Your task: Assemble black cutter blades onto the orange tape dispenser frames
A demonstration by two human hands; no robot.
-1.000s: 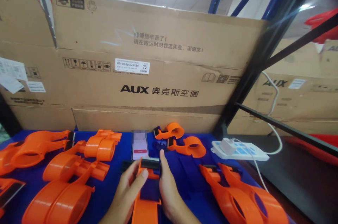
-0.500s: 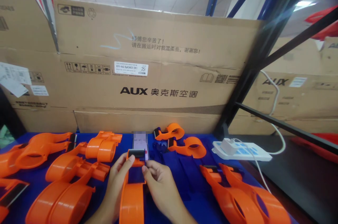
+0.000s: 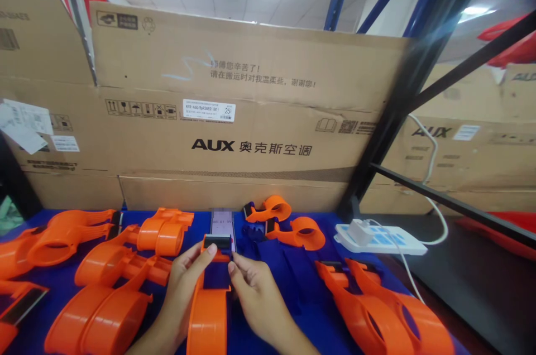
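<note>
An orange tape dispenser (image 3: pixel 208 316) with a black roller and a dark blue piece at its head points away from me in the middle of the table. My left hand (image 3: pixel 189 274) grips its head from the left, thumb over the orange part beside the roller. On the other side my right hand (image 3: pixel 254 288) has thumb and fingers pinched at the blue piece by the head. Exactly what those fingertips hold is partly hidden. Just beyond the dispenser lies a phone (image 3: pixel 223 222) with a timer on its screen.
More orange tape dispensers (image 3: pixel 100 316) lie at left, and two (image 3: pixel 377 310) at right. Dark blue plastic parts (image 3: pixel 293 271) lie right of my hands, near other dispensers (image 3: pixel 305 232). A white power strip (image 3: pixel 381 239) with cables sits by the black rack post. A cardboard wall (image 3: pixel 251 120) stands behind.
The view has shifted slightly. Both hands stay on the tape dispenser, with only a small shift of the left thumb along its head.
</note>
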